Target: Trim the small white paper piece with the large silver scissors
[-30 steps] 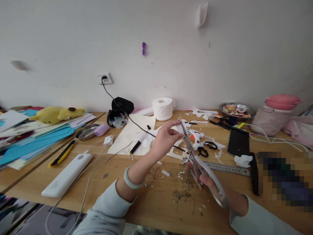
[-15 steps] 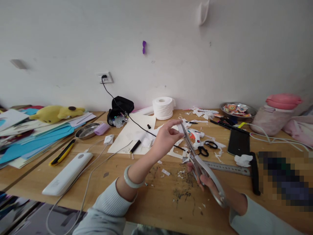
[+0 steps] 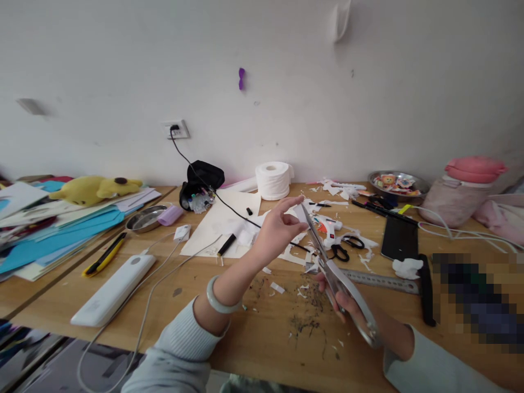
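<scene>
My left hand is raised over the wooden table, its thumb and fingers pinching a small white paper piece. My right hand grips the handles of large silver scissors, whose blades point up and away and meet the paper piece at their tips. Paper scraps and dark crumbs lie on the table below the hands.
Small black scissors, a white glue gun, a steel ruler, a black phone, a toilet roll, a white power bank with cable, a yellow utility knife, stacked coloured paper.
Hardly anything differs: both hands stay in place with the scissors at the paper piece, and the view has shifted only slightly.
</scene>
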### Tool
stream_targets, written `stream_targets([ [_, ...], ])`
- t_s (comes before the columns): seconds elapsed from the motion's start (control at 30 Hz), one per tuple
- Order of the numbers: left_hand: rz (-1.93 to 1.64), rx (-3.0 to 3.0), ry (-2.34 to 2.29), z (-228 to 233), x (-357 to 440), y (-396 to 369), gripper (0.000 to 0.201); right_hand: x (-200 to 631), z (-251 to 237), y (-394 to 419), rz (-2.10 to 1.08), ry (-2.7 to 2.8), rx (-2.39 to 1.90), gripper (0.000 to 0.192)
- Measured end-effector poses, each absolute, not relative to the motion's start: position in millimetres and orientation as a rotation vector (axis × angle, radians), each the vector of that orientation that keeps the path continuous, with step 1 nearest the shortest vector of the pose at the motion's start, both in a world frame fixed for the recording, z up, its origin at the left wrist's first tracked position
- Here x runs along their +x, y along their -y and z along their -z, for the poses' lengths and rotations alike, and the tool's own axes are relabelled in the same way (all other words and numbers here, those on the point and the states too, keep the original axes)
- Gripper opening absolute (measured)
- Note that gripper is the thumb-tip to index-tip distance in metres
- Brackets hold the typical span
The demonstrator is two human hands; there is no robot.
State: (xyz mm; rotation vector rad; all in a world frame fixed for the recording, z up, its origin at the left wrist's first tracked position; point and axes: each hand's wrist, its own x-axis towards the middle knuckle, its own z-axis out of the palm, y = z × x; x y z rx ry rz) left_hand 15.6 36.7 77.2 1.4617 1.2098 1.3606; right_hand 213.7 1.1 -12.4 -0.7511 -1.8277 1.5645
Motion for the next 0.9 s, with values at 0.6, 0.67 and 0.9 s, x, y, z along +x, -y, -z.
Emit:
stream_targets([
  [0.6,-1.267,1.463,-1.247,-82,10,-34,0.057,214,10,2,-1.637,1.759,-0.809,0.057],
  [0.67,-1.282,1.46,-1.298,-82,9,-34,0.046,215,13,1,-1.64,1.738,-0.794,0.056],
  [0.9,-1.014,1.63,-1.377,-88,4,-36,0.033,216,10,1,-1.643,1.758,-0.814,0.055],
])
